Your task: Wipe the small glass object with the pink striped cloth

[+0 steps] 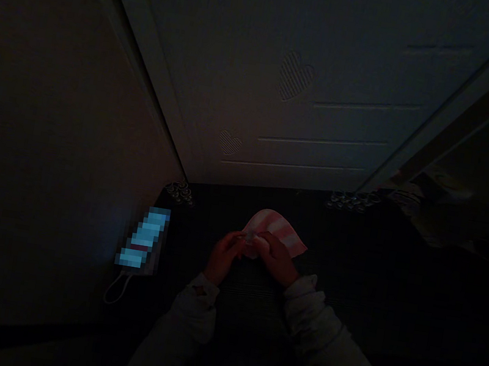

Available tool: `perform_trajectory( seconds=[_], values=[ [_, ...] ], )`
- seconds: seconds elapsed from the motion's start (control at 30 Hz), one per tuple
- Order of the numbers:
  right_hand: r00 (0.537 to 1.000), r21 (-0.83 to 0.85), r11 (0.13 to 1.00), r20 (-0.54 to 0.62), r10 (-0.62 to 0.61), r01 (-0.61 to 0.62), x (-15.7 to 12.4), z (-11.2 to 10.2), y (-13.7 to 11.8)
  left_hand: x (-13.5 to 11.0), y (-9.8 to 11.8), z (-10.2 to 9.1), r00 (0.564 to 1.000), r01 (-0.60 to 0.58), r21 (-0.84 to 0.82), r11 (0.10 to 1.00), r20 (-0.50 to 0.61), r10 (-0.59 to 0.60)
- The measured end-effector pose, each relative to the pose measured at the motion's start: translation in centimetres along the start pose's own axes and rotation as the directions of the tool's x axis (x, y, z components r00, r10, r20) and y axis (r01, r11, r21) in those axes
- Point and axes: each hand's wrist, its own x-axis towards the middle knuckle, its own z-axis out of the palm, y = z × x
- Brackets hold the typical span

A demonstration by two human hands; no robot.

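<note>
A pink-and-white striped flat piece [281, 229], thin like paper or cloth, has a rounded far edge and a pointed corner at the right. At its near left part, my left hand [224, 257] is closed with the fingertips pinched on it. My right hand [277, 259] reaches in from the other side and covers part of the stripes, its fingers closed at the same spot. Between the fingertips shows a small pale, shiny patch [250, 234]; the dark hides whether it belongs to the striped piece. Both hands are just above the dark tabletop [247, 313].
A lit phone [142, 241] with a strap loop [115, 289] leans at the left. Clusters of small shiny rings or balls [180, 193] stand at the back left, with similar ones [353, 200] at the back right. A pale panel with embossed hearts [296, 77] rises behind; a wall borders the left.
</note>
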Motion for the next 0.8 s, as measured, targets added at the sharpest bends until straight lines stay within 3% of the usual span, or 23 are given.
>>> perform_trajectory(
  seconds=[0.43,0.57,0.67,0.8],
  values=[
    [1.000,-0.079,0.997,0.011,0.008,-0.007,-0.1,0.3,0.4,0.1,-0.9,-0.6,1.000,0.013,-0.175,0.984,0.021,-0.010],
    [1.000,-0.079,0.997,0.005,-0.002,0.003,-0.1,0.3,0.6,0.0,-0.7,-0.5,1.000,-0.017,-0.128,0.992,-0.010,0.016],
    [1.000,-0.065,0.998,-0.005,0.003,-0.003,-0.1,0.5,0.9,0.1,-0.7,-0.6,0.994,-0.044,-0.036,0.998,-0.104,0.040],
    [1.000,-0.071,0.997,-0.011,0.014,-0.015,-0.1,0.5,1.1,0.2,-0.7,-0.5,0.988,-0.004,0.046,0.999,-0.156,0.011]
  ],
)
